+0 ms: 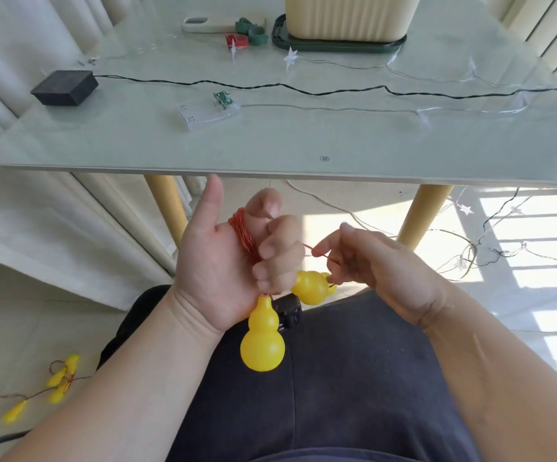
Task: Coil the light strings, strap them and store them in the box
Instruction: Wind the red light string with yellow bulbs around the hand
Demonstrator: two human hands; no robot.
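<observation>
Below the table's front edge, my left hand [227, 261] has a coil of red wire [243, 235] wound round its curled fingers, thumb up. Two yellow gourd lamps hang from that coil: one [263, 341] under the palm, another [312, 286] between my hands. My right hand [380, 261] pinches the loose red wire [317, 251] just right of the left fingers. A small black battery case [288, 311] lies on my lap beneath the gourds. The cream ribbed box [347, 15] stands on a dark green lid [337, 45] at the table's far side. Red and green straps [247, 35] lie to its left.
On the glass table [270, 145] lie a black battery box [65, 87] with a black wire, a clear battery case [208, 113] with a clear wire, and star lamps [291, 57]. More yellow gourd lamps [60, 378] trail on the floor at left; star strings [470, 255] tangle on the floor at right.
</observation>
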